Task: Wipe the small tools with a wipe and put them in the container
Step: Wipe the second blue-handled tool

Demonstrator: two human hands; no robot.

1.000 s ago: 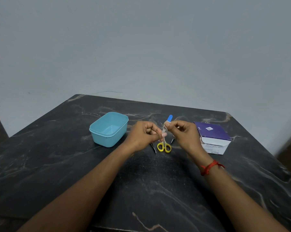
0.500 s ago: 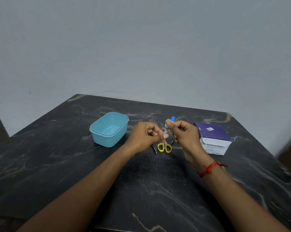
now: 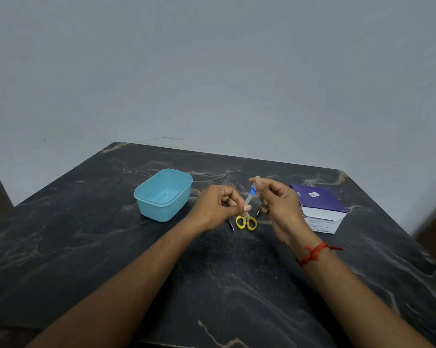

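Where the dark marble table [image 3: 86,247] fills the lower frame, I see one light-blue container [image 3: 159,212] left of centre — nothing lies in it. One purple-and-white box [image 3: 319,204] stands right of centre. In the centre the left hand [image 3: 219,208] pinches the lower end of one slim tool with a blue part [image 3: 252,190], and the right hand [image 3: 277,199] pinches its upper end. Below them on the table lie one pair of yellow scissors [image 3: 246,223], one thin metal tool [image 3: 230,225] and one metal point [image 3: 257,212] — both half hidden.
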